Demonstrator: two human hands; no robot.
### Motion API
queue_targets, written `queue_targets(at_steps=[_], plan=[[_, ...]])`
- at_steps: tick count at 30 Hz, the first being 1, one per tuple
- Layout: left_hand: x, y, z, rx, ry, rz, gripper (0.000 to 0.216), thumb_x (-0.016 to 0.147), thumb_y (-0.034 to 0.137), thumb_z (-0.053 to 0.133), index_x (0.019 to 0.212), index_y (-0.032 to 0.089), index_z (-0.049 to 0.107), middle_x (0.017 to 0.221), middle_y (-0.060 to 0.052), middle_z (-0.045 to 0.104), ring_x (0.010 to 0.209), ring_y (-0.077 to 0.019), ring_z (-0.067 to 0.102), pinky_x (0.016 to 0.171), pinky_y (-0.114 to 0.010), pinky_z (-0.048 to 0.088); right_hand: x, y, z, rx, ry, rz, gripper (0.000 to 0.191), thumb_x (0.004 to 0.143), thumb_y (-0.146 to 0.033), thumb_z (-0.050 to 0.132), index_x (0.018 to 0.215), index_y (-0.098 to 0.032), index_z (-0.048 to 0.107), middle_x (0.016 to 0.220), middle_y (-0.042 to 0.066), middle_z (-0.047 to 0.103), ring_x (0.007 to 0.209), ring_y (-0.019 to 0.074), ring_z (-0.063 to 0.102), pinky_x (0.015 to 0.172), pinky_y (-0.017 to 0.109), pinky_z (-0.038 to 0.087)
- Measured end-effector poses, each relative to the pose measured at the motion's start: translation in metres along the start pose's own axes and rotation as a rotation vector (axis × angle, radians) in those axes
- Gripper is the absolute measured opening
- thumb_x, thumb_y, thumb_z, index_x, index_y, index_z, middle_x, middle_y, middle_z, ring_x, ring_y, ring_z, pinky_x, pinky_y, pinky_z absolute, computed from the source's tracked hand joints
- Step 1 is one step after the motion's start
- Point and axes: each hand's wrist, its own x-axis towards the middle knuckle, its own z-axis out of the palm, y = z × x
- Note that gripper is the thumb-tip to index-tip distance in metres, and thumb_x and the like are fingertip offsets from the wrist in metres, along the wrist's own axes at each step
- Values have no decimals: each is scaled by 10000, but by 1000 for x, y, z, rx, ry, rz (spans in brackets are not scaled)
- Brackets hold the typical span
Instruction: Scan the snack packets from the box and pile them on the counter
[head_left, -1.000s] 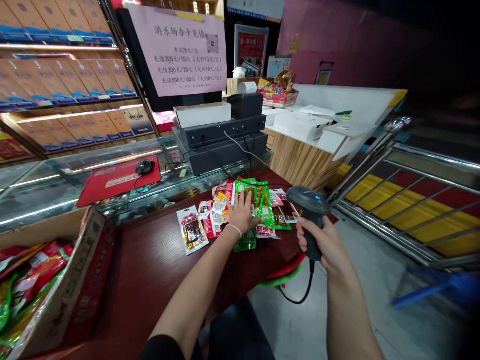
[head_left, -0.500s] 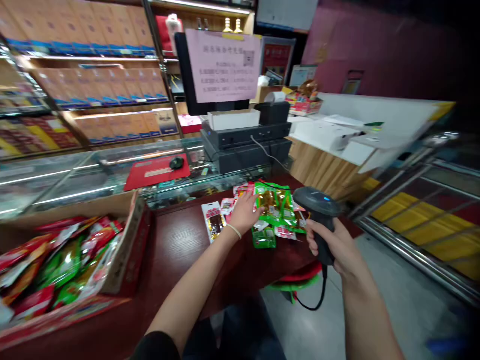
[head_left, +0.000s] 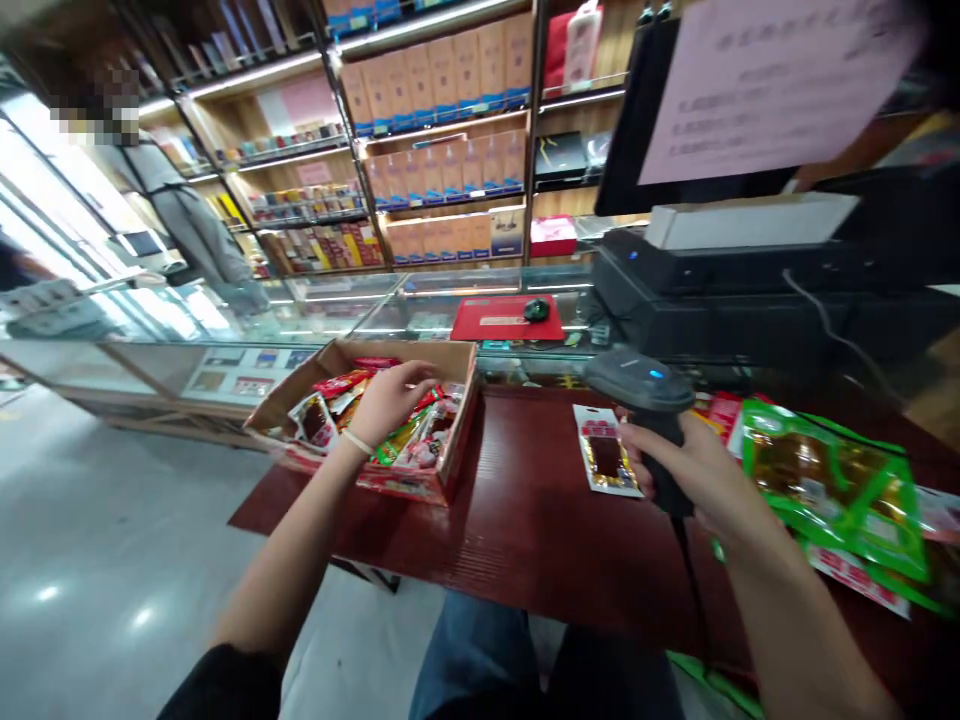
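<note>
Shop shelves full of boxed goods stand behind a glass showcase, and in front of it lies the dark red counter.

On this counter, at about 10 o'clock from the person, the left hand reaches into an open cardboard box. Its fingers are loosely curled over the snack packets inside; I cannot tell whether they pinch one. A thin band is around the wrist.

At about 1 o'clock the right hand is closed around the handle of a black barcode scanner. The scanner head points away from the person and shows a small blue light. Its cable hangs down below the hand.

Just left of the scanner, one white packet with a dark brown content lies flat on the counter. At 3 o'clock, green packets and some red and white ones are spread out.

Farther back, a black cash register carries a pink paper notice. A computer mouse rests on a red mat on the showcase. At 10 o'clock far away, a person in grey stands near the window.
</note>
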Motion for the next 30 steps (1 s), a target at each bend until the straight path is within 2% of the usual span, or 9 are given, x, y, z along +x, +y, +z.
queue_targets(at_steps=[4,8,10,12,17,20,25,27,30], plan=[[-7,-87,-23,149,-147,-206,292,821,433,580,946,188,678,904,-65,723,854,-233,671,785,-323,493,23,-3,47,18,-131,-8,389,732,-472,753,930,-203,551,553,-63,513,370,93,453,331,214,397],[-21,-134,-13,260,-486,-134,522,686,504,702,1093,186,630,1109,-114,657,1025,-273,625,902,-356,470,34,-1,74,7,-211,-6,390,766,-472,726,981,-200,547,571,-62,518,384,93,464,343,214,406],[-26,-142,-4,353,-527,-76,732,572,487,794,1197,176,575,1239,-158,571,1133,-316,565,973,-402,434,34,1,80,18,-229,6,381,771,-468,724,972,-199,543,572,-63,515,393,94,462,345,215,410],[-29,-144,2,433,-498,-53,747,563,434,810,1204,146,557,1258,-189,527,1142,-330,550,975,-416,430,33,2,82,29,-230,17,369,768,-458,732,946,-201,536,574,-64,510,399,93,459,343,216,410],[-27,-127,-4,554,-561,-18,144,807,256,553,906,171,615,1021,-143,640,889,-269,648,810,-362,467,28,6,75,22,-205,11,336,786,-458,717,880,-203,518,574,-60,512,396,90,458,345,218,407],[-27,-111,-14,528,-312,-135,216,908,314,420,1012,192,566,858,-118,676,775,-285,661,712,-364,457,25,9,66,26,-192,23,337,776,-454,728,865,-203,521,562,-63,502,396,91,451,337,218,401],[-15,-79,-26,76,477,-249,227,925,352,435,1062,193,522,922,-90,671,842,-240,651,755,-335,463,19,9,51,74,-176,36,358,754,-449,745,918,-203,544,561,-66,502,397,100,454,340,230,409],[-5,-60,-24,-260,582,-209,203,902,347,483,1028,195,531,967,-68,667,877,-203,639,786,-314,480,15,8,45,88,-160,36,365,743,-454,751,903,-200,544,553,-66,499,390,99,452,338,228,401],[6,-22,-10,-760,509,-196,197,866,326,540,1009,191,544,938,-34,669,838,-163,638,772,-288,510,9,6,33,96,-111,44,363,735,-457,758,862,-197,540,543,-60,500,382,96,451,340,223,392]])
